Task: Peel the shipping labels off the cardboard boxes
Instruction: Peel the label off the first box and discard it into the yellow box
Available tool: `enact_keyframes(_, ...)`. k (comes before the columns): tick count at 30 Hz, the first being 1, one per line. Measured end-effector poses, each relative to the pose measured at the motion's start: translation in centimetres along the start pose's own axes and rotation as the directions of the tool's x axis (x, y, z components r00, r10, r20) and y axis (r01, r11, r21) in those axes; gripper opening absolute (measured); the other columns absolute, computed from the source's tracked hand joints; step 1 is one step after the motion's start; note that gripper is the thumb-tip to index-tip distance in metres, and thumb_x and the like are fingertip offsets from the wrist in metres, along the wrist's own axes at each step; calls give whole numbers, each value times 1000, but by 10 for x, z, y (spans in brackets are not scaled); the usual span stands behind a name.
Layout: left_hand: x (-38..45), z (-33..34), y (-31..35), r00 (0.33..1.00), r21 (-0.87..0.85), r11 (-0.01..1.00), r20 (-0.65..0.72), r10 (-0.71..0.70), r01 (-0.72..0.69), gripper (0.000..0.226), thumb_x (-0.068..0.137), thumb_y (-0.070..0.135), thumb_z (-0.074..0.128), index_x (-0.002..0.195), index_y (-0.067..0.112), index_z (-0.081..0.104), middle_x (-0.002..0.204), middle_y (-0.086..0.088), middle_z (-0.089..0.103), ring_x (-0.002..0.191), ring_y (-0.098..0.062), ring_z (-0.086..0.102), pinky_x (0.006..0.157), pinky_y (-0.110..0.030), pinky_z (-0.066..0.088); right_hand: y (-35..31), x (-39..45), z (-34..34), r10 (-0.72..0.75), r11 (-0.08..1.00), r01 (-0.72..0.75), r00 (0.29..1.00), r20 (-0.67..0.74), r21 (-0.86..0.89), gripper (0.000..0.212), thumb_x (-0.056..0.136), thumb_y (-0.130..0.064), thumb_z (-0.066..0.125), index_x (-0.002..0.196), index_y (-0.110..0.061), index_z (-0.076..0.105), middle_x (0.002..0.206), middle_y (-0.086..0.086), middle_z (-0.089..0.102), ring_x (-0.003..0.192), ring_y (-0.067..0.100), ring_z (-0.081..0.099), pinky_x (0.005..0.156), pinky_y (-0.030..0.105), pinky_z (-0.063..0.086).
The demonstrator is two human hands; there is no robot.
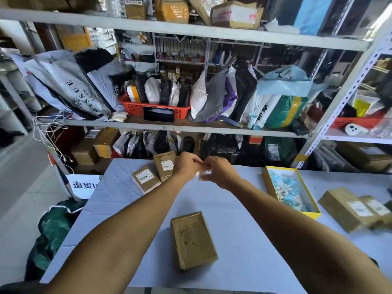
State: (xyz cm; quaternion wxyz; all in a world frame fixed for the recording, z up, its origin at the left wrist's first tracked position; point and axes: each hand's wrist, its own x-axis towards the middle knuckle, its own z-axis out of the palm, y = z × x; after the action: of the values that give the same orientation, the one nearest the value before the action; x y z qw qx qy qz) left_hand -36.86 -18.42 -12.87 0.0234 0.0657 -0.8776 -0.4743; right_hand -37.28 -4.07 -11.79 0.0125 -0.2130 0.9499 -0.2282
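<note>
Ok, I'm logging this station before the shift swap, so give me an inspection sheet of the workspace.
Surface: grey table, mostly bare.
Job's things: near box has no label; two boxes far left and boxes at right still labelled.
Clutter: yellow open box holding blue and white scraps.
Hands: left hand and right hand pinch a small white piece together above the table.
Cables: white cords hanging at left.
Surroundings: shelves packed with parcels.
</note>
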Motion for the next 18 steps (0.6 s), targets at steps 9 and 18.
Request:
enact_keyframes(9,-4,3,-3,995,-37,999,89,37,-34,9,82,22,78,88,16,78,91,-3,74,92,-21,66,79,-33,50,15,-10,-3,182,945,-153,980,-76,290,26,79,-20,76,94,-11,58,74,3,62,63,17,51,46,26,37)
enact_keyframes(18,3,11,-1,1000,116,993,-25,-15,17,11,81,32,76,73,28,69,81,5,72,82,-20,65,77,-41,56,18,-12,-7,44,960,-37,999,-18,278,13,82,-24,75,94,-21,70,82,0,66,70,17,58,56,27,42)
